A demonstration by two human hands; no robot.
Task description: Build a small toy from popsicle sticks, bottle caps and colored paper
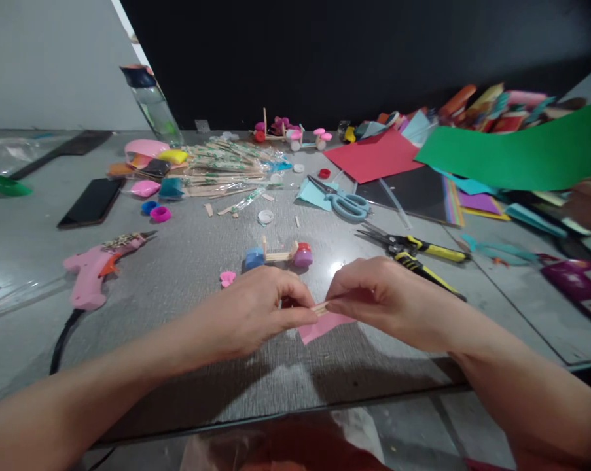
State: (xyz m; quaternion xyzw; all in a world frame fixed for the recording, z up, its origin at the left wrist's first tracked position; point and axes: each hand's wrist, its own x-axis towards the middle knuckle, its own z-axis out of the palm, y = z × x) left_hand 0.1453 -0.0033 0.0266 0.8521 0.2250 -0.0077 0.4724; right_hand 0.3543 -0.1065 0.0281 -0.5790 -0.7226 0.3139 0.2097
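Between my two hands, near the front of the table, is a short piece of pale wooden sticks (321,308) with a pink sheet of paper (319,329) under it. My left hand (263,311) pinches the left end of the sticks between thumb and fingers. At the right end, my right hand (381,297) grips them the same way, and its fingers partly hide the paper. Just beyond my hands stands a small stick-built car (278,256) with blue, red and purple caps as wheels. A pink flower-shaped piece (228,279) lies beside my left hand.
A pink glue gun (91,268) lies at left with its cord over the front edge. Pliers (413,252) and blue scissors (344,201) lie at right. Wrapped sticks (226,163) fill the back. Another person's hand (590,206) is beside green paper (516,157).
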